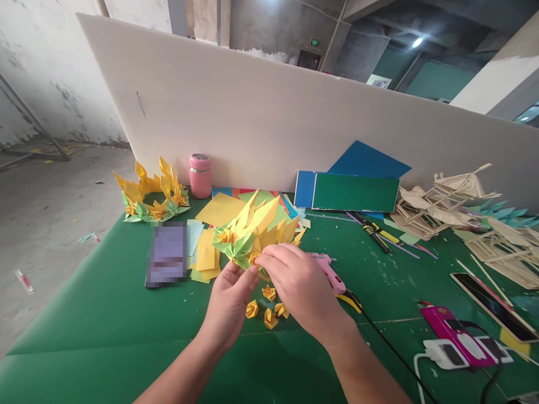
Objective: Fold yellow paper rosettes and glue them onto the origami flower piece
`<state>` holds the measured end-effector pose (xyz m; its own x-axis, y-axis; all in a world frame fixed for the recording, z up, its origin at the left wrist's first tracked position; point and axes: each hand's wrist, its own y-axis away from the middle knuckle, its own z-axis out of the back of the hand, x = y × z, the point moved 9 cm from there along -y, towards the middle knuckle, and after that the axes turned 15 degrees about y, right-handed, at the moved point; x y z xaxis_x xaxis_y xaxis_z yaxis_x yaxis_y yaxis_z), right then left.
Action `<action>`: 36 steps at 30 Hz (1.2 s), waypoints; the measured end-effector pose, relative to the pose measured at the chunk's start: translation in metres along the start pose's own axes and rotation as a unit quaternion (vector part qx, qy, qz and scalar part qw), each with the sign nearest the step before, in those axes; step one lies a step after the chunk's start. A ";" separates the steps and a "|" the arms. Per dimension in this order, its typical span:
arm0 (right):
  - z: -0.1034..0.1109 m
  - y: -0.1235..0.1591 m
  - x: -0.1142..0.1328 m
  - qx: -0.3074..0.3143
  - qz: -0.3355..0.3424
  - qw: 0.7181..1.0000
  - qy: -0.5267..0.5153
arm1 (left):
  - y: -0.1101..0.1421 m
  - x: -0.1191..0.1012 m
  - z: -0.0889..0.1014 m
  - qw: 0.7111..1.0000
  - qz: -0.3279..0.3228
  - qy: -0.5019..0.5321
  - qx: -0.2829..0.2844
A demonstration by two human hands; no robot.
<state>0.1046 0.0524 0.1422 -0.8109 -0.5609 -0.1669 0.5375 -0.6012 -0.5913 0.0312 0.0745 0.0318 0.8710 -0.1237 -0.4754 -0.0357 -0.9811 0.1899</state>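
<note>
Above the green table, a folded-paper crown [252, 224] with yellow spikes and green leaves is tilted up between my hands. My left hand [229, 300] is closed on its lower edge, thumb in front. The fingertips of my right hand [301, 286] pinch a small orange paper flower [254, 258] against the crown's green leaves; my fingers partly cover it. Below my hands lie several loose orange paper flowers [270, 318]. Just past my right hand rests a pink glue gun [330, 274], its cord running toward the front right.
A similar paper crown [154, 196] and a pink bottle [200, 177] stand at the back left. Paper sheets [206, 249] lie by a blurred flat object [167, 252]. To the right are pliers [374, 233], stick models [438, 205], a phone [492, 306] and a magenta power strip [461, 336].
</note>
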 end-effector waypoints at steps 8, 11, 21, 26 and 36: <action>-0.001 0.000 0.003 -0.015 0.006 1.000 0.008 | 0.002 -0.003 -0.005 1.000 -0.010 -0.016 -0.006; -0.001 0.000 0.003 -0.017 0.002 1.000 0.009 | 0.001 -0.004 -0.003 1.000 -0.014 -0.009 -0.007; -0.002 0.002 0.000 -0.023 -0.006 1.000 -0.019 | 0.001 -0.005 -0.002 1.000 -0.001 -0.011 -0.019; -0.004 0.000 -0.001 -0.008 -0.009 1.000 -0.026 | 0.001 -0.005 -0.001 1.000 0.004 -0.014 -0.023; -0.007 -0.001 0.001 0.005 0.000 1.000 -0.015 | 0.000 -0.006 0.000 1.000 0.003 0.000 -0.028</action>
<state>0.1018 0.0567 0.1369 -0.8034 -0.5776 -0.1444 0.5405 -0.6059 -0.5837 0.0263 0.0753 0.0349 0.8708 -0.1288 -0.4744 -0.0125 -0.9705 0.2407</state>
